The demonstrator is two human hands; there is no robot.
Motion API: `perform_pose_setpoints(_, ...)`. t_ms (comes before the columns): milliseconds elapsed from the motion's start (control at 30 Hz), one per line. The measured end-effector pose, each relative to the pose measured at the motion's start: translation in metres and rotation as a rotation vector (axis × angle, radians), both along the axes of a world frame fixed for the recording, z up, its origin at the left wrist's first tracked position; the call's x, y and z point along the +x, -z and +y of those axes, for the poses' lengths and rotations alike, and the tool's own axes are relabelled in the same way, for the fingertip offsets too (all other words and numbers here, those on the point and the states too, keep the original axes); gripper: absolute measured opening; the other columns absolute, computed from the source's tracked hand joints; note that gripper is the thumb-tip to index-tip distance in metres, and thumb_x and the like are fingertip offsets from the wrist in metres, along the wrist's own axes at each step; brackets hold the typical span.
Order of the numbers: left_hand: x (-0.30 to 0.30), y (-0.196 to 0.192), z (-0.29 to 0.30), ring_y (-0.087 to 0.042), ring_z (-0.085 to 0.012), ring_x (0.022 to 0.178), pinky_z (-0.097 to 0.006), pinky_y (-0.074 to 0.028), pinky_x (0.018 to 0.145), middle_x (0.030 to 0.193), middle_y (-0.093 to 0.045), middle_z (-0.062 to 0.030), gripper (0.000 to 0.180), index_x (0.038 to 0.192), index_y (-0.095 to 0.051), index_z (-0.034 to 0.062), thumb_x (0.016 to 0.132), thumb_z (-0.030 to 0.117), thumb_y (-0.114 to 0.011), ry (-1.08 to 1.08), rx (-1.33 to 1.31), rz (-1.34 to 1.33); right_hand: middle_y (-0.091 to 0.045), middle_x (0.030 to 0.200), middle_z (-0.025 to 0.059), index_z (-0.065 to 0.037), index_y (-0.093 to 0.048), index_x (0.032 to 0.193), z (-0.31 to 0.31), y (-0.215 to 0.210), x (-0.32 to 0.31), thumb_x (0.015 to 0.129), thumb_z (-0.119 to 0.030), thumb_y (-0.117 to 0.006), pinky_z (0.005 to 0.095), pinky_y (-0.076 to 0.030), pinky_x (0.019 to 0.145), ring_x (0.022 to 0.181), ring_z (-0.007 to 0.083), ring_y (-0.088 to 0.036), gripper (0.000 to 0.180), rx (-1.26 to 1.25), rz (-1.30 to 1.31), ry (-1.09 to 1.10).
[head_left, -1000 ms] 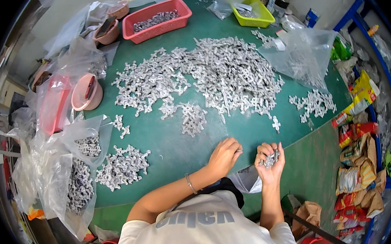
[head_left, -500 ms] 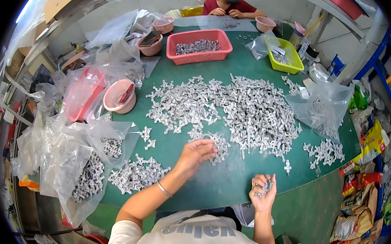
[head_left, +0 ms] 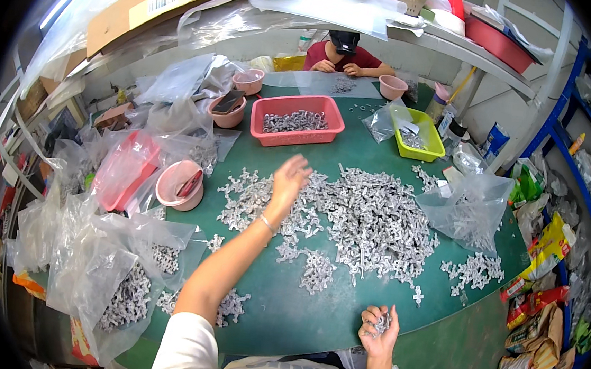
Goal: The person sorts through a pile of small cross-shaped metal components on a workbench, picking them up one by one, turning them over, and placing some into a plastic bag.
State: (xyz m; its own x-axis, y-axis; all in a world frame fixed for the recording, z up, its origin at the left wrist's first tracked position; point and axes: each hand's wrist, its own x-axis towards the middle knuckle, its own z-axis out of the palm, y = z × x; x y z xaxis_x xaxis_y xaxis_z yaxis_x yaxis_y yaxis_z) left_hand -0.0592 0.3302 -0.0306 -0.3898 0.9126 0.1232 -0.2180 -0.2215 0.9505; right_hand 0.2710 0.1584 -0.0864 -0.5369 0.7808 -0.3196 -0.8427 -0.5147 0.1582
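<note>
A big heap of small silver metal parts (head_left: 348,216) covers the middle of the green table (head_left: 285,315). My left hand (head_left: 287,178) is stretched out over the heap's left side, fingers apart and holding nothing. My right hand (head_left: 379,328) stays near the table's front edge, curled around a small clump of the same silver parts. A smaller cluster of parts (head_left: 316,269) lies between the heap and me.
A red tray (head_left: 296,119) with parts, a yellow-green tray (head_left: 415,133) and pink bowls (head_left: 179,184) stand further back and left. Clear plastic bags (head_left: 470,209) with parts lie at both sides. Another person (head_left: 346,55) sits at the far end.
My left hand has left the right hand and reached far forward over the heap. My right hand stayed near the front edge with its parts. The view tilted up.
</note>
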Motion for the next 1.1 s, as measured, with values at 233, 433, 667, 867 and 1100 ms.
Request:
perform_pose_setpoints(233,0.067,0.000,-0.104,-0.057,-0.0231,0.102,-0.030,-0.047,0.085,0.110,-0.057,-0.0156,0.033,0.118,-0.046,-0.0051,0.088,0.008,-0.051,0.298,-0.175,-0.002,-0.036,0.069,0.0020,-0.010,-0.048,0.073,-0.003,0.006,0.018,0.090,-0.035,-0.047,0.0230,-0.029,0.040,0.063,0.0151,-0.035,0.031,0.053,-0.005,0.048)
perform_pose_setpoints(433,0.102,-0.002,-0.191,-0.057,-0.0211,0.099,-0.032,-0.048,0.085,0.102,-0.059,-0.0135,0.021,0.106,-0.053,-0.0056,0.088,0.005,-0.051,0.153,-0.138,-0.050,-0.033,0.069,0.0021,-0.008,-0.043,0.070,-0.040,0.037,0.091,0.092,-0.038,-0.042,0.0225,-0.030,0.039,0.061,0.0137,-0.033,0.037,0.199,-0.213,0.288)
perform_pose_setpoints(667,0.102,0.032,-0.243,-0.058,-0.0199,0.097,-0.031,-0.049,0.084,0.100,-0.060,-0.0117,0.019,0.105,-0.054,-0.0039,0.087,0.004,-0.052,0.106,-0.271,-0.114,-0.052,0.058,0.0027,-0.013,-0.053,0.075,-0.104,0.245,0.148,0.087,-0.034,-0.048,0.0302,-0.046,0.053,0.052,0.0172,-0.050,0.025,-0.617,-0.597,0.327)
perform_pose_setpoints(867,0.089,0.043,-0.270,-0.058,-0.0190,0.095,-0.030,-0.049,0.081,0.099,-0.060,-0.0111,0.019,0.105,-0.055,-0.0032,0.087,0.005,-0.053,-0.030,-0.293,-0.104,-0.057,0.092,0.0105,-0.013,-0.054,0.098,-0.095,0.314,0.126,0.087,-0.034,-0.045,0.0432,-0.046,0.072,0.081,0.0243,-0.054,0.026,-0.821,-0.870,0.273)
perform_pose_setpoints(1100,0.100,0.048,-0.277,-0.059,-0.0171,0.090,-0.029,-0.050,0.078,0.094,-0.062,-0.0109,0.018,0.102,-0.057,-0.0029,0.086,0.006,-0.054,-0.040,-0.342,-0.053,-0.047,0.121,0.0192,0.002,-0.040,0.123,-0.069,0.312,0.132,0.072,-0.027,-0.064,0.0416,-0.034,0.094,0.108,0.0295,-0.046,0.063,-0.644,-1.545,0.251)
